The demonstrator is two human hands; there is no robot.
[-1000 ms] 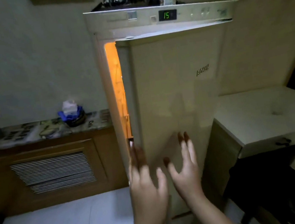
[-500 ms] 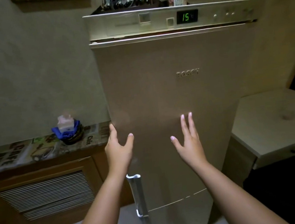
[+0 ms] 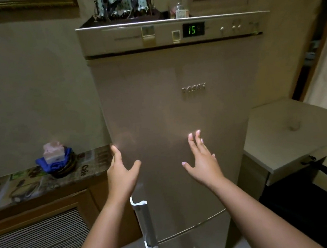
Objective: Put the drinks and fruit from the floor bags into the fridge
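A tall beige fridge [image 3: 172, 106] stands straight ahead with its upper door closed; a green display reads 15 on the top panel. My left hand [image 3: 121, 174] is spread at the door's left edge, just above the silver handle [image 3: 146, 227]. My right hand [image 3: 202, 160] is held flat with fingers apart near the middle of the door. Both hands hold nothing. No bags, drinks or fruit are in view.
A patterned bag [image 3: 123, 3] and a small jar [image 3: 180, 11] sit on top of the fridge. Left is a low wooden cabinet [image 3: 38, 232] with a tissue box [image 3: 53, 153] on its counter. Right stands a white cabinet [image 3: 295, 130] and a black chair [image 3: 316, 204].
The fridge door swung from ajar, with orange light inside, to fully closed. Both hands stayed at the door and now hold still near it.
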